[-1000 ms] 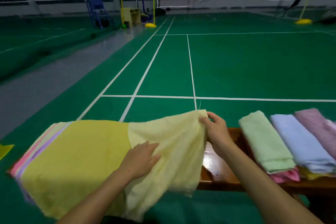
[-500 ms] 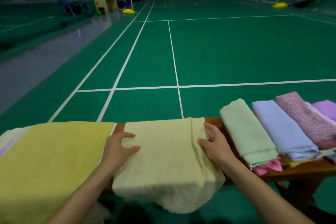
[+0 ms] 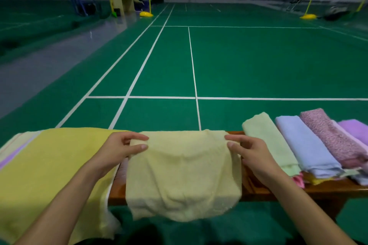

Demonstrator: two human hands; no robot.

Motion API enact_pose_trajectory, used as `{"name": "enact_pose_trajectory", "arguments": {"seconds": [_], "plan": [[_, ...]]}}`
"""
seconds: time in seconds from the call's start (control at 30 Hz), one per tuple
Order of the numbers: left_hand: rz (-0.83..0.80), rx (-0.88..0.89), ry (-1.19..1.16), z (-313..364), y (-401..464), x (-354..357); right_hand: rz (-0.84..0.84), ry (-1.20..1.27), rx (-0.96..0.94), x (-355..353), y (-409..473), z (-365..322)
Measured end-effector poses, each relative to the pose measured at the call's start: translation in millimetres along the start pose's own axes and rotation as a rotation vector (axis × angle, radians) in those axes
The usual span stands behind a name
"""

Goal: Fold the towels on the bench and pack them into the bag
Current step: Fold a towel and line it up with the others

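- 1 pale yellow terry towel (image 3: pixel 183 175), soft nubbly pile, roughly square as folded, lies centre-bottom of frame across the brown glossy wooden bench (image 3: pixel 256 191); its near edge droops over the bench front.
- 2 hands on it: left hand (image 3: pixel 117 151) pinches the towel's upper-left corner betw. thumb & curled fingers; right hand (image 3: pixel 253 155) pinches the upper-right corner the same way.
- Lower left: 1 large flat stack of unfolded towels (image 3: pixel 49 171); top one is a deeper yellow, smooth-looking; pink, lilac & pale green edges show beneath at far left, exact count can't tell.
- Right of frame: 4 folded towels in a row on top, oblong w/ rounded folds: light green terry towel (image 3: pixel 270 141), light blue towel (image 3: pixel 304 145), mottled pink fuzzy towel (image 3: pixel 330 135), lilac towel (image 3: pixel 356 129). More folded ones under them (pink, yellow bits peek out), no. unclear.
- Behind: green court floor (image 3: pixel 258 61) w/ white lines.
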State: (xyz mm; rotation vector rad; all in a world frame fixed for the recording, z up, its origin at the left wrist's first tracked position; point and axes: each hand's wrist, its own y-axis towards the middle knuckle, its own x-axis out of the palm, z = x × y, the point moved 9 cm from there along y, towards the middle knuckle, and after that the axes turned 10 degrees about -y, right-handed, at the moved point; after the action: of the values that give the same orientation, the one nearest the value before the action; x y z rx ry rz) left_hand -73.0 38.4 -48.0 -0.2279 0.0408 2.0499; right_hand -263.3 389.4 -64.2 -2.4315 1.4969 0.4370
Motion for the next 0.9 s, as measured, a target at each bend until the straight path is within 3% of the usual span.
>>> {"name": "enact_pose_trajectory", "arguments": {"seconds": [0.27,0.57,0.9], "plan": [[0.127,0.085,-0.304,46.5,4.8,-28.6,0.07,0.011,-0.192,-33.8,-0.4,-46.2],[0.335,0.354,0.018,97.3,6.1,-37.3,0.318,-0.343,-0.38,-54.3,6.0,-90.6],[0.543,0.474,0.083,122.4,-0.7,-41.6,0.615,-0.533,-0.557,-67.6,-9.1,-131.0]]}}
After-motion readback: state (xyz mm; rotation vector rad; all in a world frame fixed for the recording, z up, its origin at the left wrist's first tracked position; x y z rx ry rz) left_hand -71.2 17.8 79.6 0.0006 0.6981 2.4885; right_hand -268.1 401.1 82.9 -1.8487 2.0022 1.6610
